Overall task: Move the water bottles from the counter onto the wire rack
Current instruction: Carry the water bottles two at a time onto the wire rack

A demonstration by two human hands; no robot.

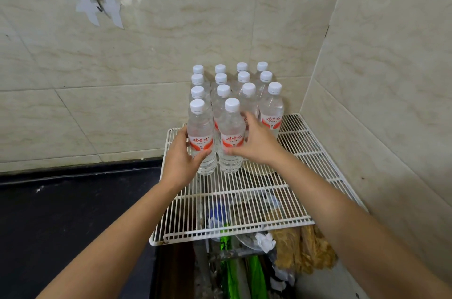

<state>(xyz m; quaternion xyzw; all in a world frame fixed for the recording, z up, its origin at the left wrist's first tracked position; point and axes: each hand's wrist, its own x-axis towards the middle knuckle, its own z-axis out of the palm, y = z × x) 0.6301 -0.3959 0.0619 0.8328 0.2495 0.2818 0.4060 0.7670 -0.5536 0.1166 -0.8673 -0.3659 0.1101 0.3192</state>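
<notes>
Water bottles (234, 112), clear plastic w/ white screw caps and red-and-white labels, stand upright in a tight block on a white wire rack (244, 198), packed toward its far edge and far left corner. Four columns: the left col. runs four deep, the others three, plus one extra bottle out front, approx. fourteen caps showing. The rack sits in a room corner: beige marble-look wall tiles (171, 29) behind and to the right, w/ a small metal hook (99, 5) stuck to the back wall under crossed strips of pale tape. Left of the rack lies a black glossy tabletop (73, 213), bare where visible.

Left hand (182, 154) wraps the front-left bottle (201, 137) at label height, thumb across the front, fingers round the left side; bottle base rests on the wires near the rack's left edge. Right hand (254, 142) curls round the front-centre bottle (231, 137) from its right side, thumb at the lower label, fingers behind. Both bottles stand just beside each other, touching or nearly so; can't tell which. Near half of the rack, toward the front edge, carries nothing.

Under the rack, seen thru the wires: an open recess (220, 274) holding clutter, incl. green plastic pieces (232, 271), a tan fibrous bundle (303, 249), crumpled white paper (265, 241) and sth blue, blurred.
</notes>
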